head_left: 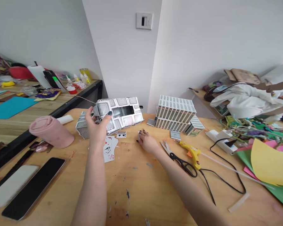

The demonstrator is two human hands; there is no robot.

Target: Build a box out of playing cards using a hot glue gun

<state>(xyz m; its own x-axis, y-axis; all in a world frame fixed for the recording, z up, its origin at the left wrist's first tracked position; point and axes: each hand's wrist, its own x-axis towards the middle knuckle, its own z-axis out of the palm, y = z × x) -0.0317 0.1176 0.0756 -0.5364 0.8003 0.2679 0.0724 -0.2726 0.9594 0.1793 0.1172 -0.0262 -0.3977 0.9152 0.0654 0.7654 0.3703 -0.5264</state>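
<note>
My left hand grips the near end of a box-like form covered in patterned playing cards, held tilted above the table with a dark gap showing in its side. My right hand rests on the tabletop to the right of it, fingers curled down and together. A sliver of white shows at its fingertips, too small to name. Under the left wrist lie loose playing cards, face up and fanned. One more card lies beyond them. Another card-covered block stands behind the left hand.
Stacked card packs stand at the back right. Black-handled scissors and a yellow glue gun with its cord lie right of my arm. At left are a pink tumbler and a phone. A power strip sits far right.
</note>
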